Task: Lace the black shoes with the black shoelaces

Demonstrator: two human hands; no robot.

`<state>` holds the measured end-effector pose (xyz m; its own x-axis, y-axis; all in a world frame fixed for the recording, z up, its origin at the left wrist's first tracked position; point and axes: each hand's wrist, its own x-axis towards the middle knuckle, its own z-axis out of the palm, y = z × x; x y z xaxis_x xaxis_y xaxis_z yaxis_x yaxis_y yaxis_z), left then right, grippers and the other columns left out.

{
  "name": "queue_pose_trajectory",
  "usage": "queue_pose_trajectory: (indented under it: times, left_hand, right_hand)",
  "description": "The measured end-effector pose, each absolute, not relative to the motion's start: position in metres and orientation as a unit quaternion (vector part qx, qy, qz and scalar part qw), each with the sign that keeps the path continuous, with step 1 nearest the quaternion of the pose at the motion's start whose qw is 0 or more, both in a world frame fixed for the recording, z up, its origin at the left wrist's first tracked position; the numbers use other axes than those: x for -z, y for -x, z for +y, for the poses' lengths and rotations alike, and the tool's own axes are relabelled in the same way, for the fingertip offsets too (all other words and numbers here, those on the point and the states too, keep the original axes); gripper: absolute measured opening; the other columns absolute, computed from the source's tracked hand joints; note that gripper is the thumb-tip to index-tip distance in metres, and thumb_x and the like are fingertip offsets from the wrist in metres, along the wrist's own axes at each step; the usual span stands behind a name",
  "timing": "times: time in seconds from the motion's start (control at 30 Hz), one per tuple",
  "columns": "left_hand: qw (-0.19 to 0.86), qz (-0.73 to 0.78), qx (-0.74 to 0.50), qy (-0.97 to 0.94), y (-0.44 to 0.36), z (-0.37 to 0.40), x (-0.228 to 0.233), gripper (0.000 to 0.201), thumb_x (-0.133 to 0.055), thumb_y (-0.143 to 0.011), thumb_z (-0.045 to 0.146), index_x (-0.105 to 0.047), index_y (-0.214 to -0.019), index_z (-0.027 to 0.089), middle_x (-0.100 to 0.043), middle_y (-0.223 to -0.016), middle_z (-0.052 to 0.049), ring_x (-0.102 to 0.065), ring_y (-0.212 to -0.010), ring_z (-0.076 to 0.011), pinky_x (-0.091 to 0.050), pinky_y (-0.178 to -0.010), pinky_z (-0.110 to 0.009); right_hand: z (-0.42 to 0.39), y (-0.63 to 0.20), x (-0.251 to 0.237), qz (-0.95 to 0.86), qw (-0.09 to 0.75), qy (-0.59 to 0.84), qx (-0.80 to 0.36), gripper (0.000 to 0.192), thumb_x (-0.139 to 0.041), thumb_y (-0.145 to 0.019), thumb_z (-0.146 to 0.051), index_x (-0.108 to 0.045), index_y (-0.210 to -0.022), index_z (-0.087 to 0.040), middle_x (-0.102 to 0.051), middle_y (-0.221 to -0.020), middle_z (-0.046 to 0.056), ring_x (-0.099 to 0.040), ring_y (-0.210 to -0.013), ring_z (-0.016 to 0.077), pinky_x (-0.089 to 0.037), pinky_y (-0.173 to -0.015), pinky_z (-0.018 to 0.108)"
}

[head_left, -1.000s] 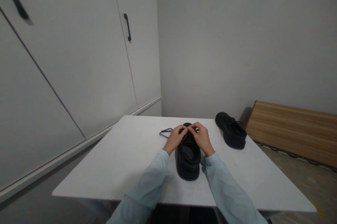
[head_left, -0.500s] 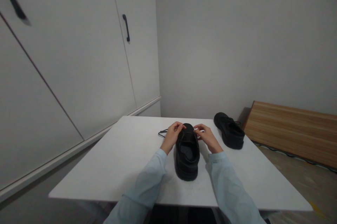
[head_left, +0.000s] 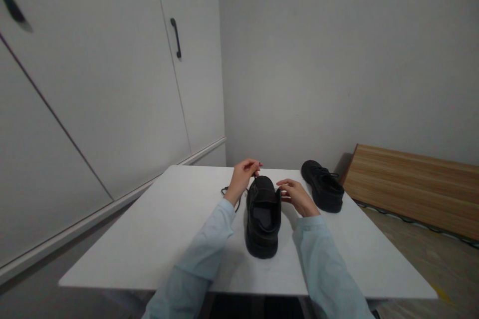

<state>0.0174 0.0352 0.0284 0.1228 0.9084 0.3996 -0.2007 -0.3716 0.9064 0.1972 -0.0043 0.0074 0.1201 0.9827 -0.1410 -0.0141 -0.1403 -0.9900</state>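
- Shoe (head_left: 263,216), black, mid-counter (head_left: 157,239), heel toward the person; lace (head_left: 229,192) trailing at its ten o'clock
- Left hand (head_left: 241,178) raised, fingertips pinched, seemingly on the lace
- Right hand (head_left: 297,196) at three o'clock, fingers loosely curled against the shoe's side
- Second shoe (head_left: 322,192) at two o'clock, well apart

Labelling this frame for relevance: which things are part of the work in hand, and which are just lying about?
In hand:
- near shoe, between both hands
- shoelace, pinched and lifted by the left hand
- right hand, at the shoe's side

Lying about:
- second shoe, far right of the table
- wooden board on the floor
- cupboard doors
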Motion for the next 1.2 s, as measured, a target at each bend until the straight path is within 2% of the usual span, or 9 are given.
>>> queue_pose_trajectory:
  times: [0.1,0.2,0.33,0.67,1.03,1.2]
  left_hand:
    - [0.432,0.319,-0.569,-0.623,-0.022,0.037,-0.042,0.033,-0.062,-0.074,0.043,-0.067,-0.082,0.012,-0.067,-0.077,-0.005,-0.053,-0.058,-0.0083,-0.046,-0.059,-0.022]
    - [0.364,0.354,-0.497,-0.704,-0.030,0.038,-0.044,0.024,-0.064,-0.074,0.036,-0.070,-0.078,0.013,-0.070,-0.077,-0.006,-0.058,-0.064,-0.0121,-0.046,-0.063,-0.024]
    - [0.320,0.374,-0.427,-0.758,-0.041,0.037,-0.026,0.014,-0.067,-0.070,0.026,-0.072,-0.076,0.015,-0.072,-0.074,-0.005,-0.063,-0.069,-0.0149,-0.047,-0.067,-0.025]
    - [0.202,0.431,-0.322,-0.818,-0.053,0.035,-0.002,0.006,-0.069,-0.069,0.023,-0.073,-0.074,0.021,-0.070,-0.067,-0.002,-0.064,-0.068,-0.0157,-0.044,-0.063,-0.023]
    - [0.171,0.445,-0.317,-0.820,-0.055,0.031,-0.003,0.008,-0.069,-0.069,0.024,-0.075,-0.075,0.022,-0.071,-0.073,-0.005,-0.064,-0.074,-0.0193,-0.045,-0.071,-0.026]
    - [0.177,0.456,-0.310,-0.815,-0.056,0.029,-0.004,0.009,-0.068,-0.071,0.024,-0.075,-0.075,0.021,-0.073,-0.077,-0.007,-0.065,-0.079,-0.0212,-0.046,-0.074,-0.028]
  right_hand:
    - [-0.002,-0.202,-0.004,-0.433,0.491,0.548,-0.520,0.008,-0.059,-0.069,-0.013,-0.061,-0.076,-0.017,-0.058,-0.068,0.000,-0.058,-0.055,0.0095,-0.050,-0.053,0.022]
    - [0.001,-0.208,0.002,-0.436,0.494,0.529,-0.535,0.006,-0.061,-0.070,-0.014,-0.063,-0.075,-0.017,-0.060,-0.067,0.000,-0.058,-0.055,0.0096,-0.051,-0.054,0.022]
    - [0.006,-0.217,0.010,-0.441,0.483,0.508,-0.561,0.004,-0.064,-0.068,-0.014,-0.065,-0.072,-0.016,-0.065,-0.069,0.002,-0.060,-0.059,0.0106,-0.051,-0.056,0.022]
    - [0.006,-0.225,0.010,-0.435,0.464,0.480,-0.605,0.004,-0.068,-0.066,-0.015,-0.069,-0.070,-0.013,-0.068,-0.071,0.005,-0.063,-0.063,0.0121,-0.052,-0.059,0.023]
    - [0.007,-0.222,0.013,-0.463,0.459,0.478,-0.589,0.007,-0.065,-0.068,-0.020,-0.066,-0.072,-0.015,-0.066,-0.072,0.004,-0.063,-0.069,0.0138,-0.051,-0.059,0.024]
    - [0.005,-0.221,0.013,-0.469,0.438,0.490,-0.590,0.006,-0.061,-0.072,-0.023,-0.059,-0.071,-0.017,-0.062,-0.065,0.001,-0.061,-0.062,0.0126,-0.051,-0.057,0.025]
